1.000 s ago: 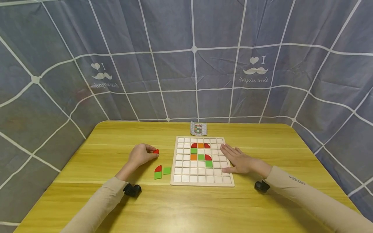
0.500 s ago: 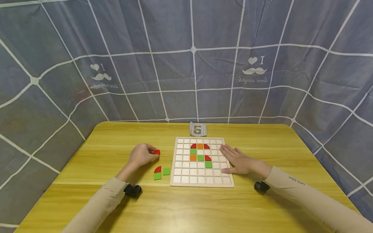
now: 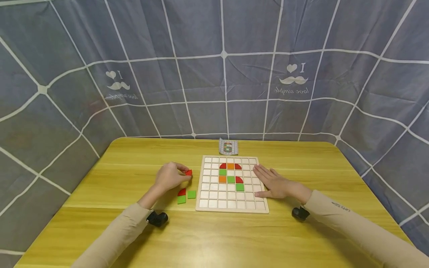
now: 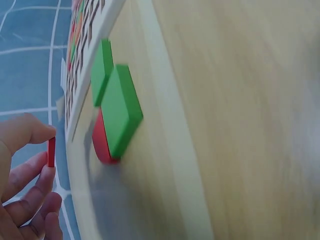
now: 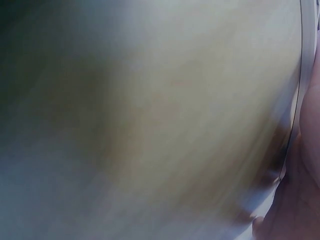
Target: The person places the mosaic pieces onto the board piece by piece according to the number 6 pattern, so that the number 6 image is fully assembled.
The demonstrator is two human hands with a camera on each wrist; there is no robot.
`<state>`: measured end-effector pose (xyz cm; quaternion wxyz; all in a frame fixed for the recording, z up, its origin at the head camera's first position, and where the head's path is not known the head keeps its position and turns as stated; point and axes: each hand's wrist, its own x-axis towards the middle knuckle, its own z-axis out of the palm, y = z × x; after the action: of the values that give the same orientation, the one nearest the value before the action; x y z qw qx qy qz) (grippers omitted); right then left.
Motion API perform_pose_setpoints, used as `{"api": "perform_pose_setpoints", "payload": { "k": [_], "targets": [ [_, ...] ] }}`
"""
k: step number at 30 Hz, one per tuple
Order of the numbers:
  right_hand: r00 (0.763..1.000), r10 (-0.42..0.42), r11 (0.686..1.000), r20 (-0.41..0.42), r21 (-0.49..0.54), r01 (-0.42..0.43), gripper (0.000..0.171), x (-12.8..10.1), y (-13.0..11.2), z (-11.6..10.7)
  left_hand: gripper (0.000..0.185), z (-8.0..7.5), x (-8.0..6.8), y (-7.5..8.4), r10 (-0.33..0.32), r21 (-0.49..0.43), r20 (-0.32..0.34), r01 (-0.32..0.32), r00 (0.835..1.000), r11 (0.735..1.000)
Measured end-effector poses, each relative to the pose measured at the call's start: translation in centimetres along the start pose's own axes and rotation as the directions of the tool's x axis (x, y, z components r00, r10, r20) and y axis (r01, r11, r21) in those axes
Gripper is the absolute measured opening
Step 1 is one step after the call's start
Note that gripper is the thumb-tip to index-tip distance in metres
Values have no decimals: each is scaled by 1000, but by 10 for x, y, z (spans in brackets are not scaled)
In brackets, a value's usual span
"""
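A pale wooden grid board lies on the yellow table, with red, orange and green tiles set in its upper middle cells. My left hand pinches a small red tile just left of the board; the left wrist view shows this red tile edge-on between thumb and finger. Below that hand lie two green tiles and a red quarter-round tile, seen close as green tiles over a red piece. My right hand rests flat on the board's right edge.
A small pattern card stands behind the board near the table's far edge. A grey checked cloth walls in the table on all sides. The right wrist view is blurred, showing only table surface and a bit of palm.
My left hand has moved right toward the board, carrying the red tile with it. The right hand has stayed on the board's edge.
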<state>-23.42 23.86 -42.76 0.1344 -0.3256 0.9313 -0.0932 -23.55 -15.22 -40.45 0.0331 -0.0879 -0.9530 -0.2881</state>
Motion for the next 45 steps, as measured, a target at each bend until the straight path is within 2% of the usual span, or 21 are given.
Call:
{"api": "perform_pose_setpoints", "payload": {
  "k": [13,24,30,35,37,45],
  "targets": [
    [1000,8,1000,3,-9,-8,94,1,6,0,26,19,1,32,71,-13,18,-71,997,997],
    [1000,1,1000,19,-5,-1,93,1,5,1,23,41,1,54,147,-118,67,-138,987,983],
    [1000,-1,1000,15,-2,1,94,2,5,1,23,49,1,67,194,-95,66,-187,979,978],
    [1000,-12,1000,6,-7,12,94,2,5,-1,24,56,0,77,195,-113,100,-183,976,977],
    [1000,-16,1000,4,-3,16,93,2,4,-2,23,60,-1,80,200,-122,116,-186,973,975],
    [1000,10,1000,19,-8,-10,93,3,2,-3,22,74,-4,89,290,-113,137,-276,947,955]
  ]
}}
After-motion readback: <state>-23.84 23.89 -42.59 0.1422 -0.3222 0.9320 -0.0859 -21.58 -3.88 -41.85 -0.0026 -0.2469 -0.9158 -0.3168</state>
